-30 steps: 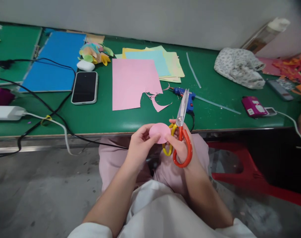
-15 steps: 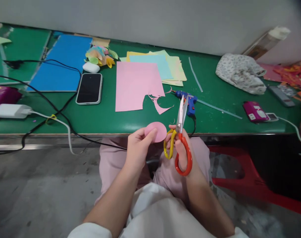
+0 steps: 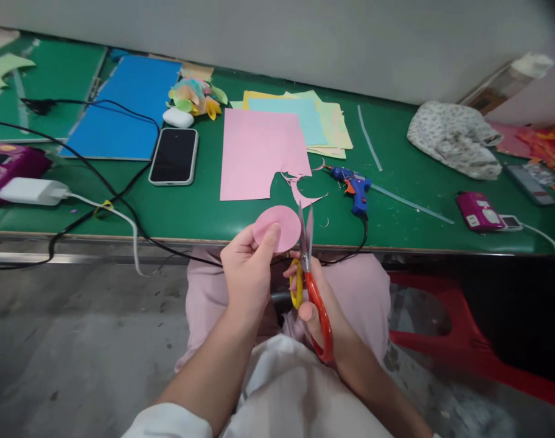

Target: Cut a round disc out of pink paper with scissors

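Note:
Between thumb and fingers, my left hand (image 3: 247, 274) pinches a round pink paper disc (image 3: 282, 220) just over the table's front edge. My right hand (image 3: 321, 298) has its thumb and fingers in the loops of a pair of scissors (image 3: 306, 243), one handle red and the other yellow. The blades point up and stand slightly apart, close to the disc's right edge. Beyond them lies a pink paper sheet (image 3: 259, 146) with a rounded piece cut from its lower right corner. Thin pink offcuts (image 3: 302, 191) hang and curl at that corner.
A blue glue gun (image 3: 357, 185) with a glue stick lies right of the sheet. Coloured papers (image 3: 336, 121) are stacked behind it. A phone (image 3: 174, 156), blue board (image 3: 122, 109) and black cables (image 3: 136, 213) are leftward; a patterned cloth (image 3: 451, 140) sits right, above a red stool (image 3: 442, 310).
My right hand has brought the scissors left and lower, close to the disc; the blades have opened slightly wider. My left hand has raised the disc a little and shifted it left.

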{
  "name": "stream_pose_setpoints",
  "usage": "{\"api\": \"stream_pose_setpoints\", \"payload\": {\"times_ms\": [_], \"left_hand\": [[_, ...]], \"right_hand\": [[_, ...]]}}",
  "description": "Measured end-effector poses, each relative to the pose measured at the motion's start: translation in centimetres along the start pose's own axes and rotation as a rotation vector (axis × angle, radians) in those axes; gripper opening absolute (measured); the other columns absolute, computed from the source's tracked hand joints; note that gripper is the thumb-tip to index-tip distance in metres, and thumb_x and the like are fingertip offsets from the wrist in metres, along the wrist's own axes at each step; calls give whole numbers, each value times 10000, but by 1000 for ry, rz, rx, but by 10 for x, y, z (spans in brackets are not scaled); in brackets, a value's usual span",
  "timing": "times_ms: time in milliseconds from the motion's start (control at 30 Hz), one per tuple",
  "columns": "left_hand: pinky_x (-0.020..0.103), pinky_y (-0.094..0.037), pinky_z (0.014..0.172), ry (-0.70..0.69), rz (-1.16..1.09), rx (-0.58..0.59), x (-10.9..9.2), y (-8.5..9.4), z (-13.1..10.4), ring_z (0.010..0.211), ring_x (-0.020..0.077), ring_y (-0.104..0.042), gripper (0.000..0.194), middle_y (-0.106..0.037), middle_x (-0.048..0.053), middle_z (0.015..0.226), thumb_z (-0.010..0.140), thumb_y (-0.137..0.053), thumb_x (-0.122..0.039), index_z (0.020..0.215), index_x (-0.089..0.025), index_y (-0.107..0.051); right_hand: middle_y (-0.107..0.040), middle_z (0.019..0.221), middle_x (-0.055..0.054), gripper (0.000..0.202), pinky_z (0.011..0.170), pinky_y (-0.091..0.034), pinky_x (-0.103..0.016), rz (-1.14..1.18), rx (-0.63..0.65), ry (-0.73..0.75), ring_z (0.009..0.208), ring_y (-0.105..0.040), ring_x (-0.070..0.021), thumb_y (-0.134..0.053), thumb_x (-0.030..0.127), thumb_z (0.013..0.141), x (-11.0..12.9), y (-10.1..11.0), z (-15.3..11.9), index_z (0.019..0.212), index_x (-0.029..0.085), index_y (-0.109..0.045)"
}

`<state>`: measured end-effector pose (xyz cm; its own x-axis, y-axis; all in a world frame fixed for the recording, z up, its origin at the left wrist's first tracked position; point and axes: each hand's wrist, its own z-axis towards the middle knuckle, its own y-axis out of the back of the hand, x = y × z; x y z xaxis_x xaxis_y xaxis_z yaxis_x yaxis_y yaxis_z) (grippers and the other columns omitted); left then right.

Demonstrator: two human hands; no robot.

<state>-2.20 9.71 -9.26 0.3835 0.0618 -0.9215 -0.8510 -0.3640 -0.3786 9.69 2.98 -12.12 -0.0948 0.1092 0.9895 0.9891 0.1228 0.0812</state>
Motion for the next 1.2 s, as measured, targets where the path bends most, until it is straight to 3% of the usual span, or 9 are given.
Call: {"api": "stream_pose_setpoints", "payload": {"times_ms": [233,533,900,1200], "left_hand": [[177,-518,584,-53,104,-37,4,2,-3,596,85,-595,183,-704,-32,685,760,-809,-342,820,-171,-788],[186,-538,567,-5,106,49,1,-1,-7,589,94,-616,184,-719,-42,703,753,-830,-333,839,-182,-768],[187,-530,531,4,102,53,-2,-4,-9,553,98,-622,202,-716,-36,673,744,-833,-331,839,-169,-760],[204,-540,612,3,134,46,0,-4,-8,645,118,-647,247,-741,-15,748,731,-831,-360,871,-168,-760]], "right_hand": [[-565,1081,-42,983,776,-491,-356,57,10,10,834,-522,-204,-495,968,630,-6,-2,-2,1383,336,-499],[-544,998,-25,949,684,-444,-338,97,-54,-20,763,-484,-190,-518,973,611,4,-8,-3,1314,335,-533],[-541,951,-13,910,676,-428,-334,98,-79,-5,742,-469,-179,-491,967,648,11,-9,-2,1283,317,-538],[-511,903,1,885,621,-386,-317,108,-77,-38,691,-450,-165,-519,969,632,15,-9,-2,1192,285,-537]]}}
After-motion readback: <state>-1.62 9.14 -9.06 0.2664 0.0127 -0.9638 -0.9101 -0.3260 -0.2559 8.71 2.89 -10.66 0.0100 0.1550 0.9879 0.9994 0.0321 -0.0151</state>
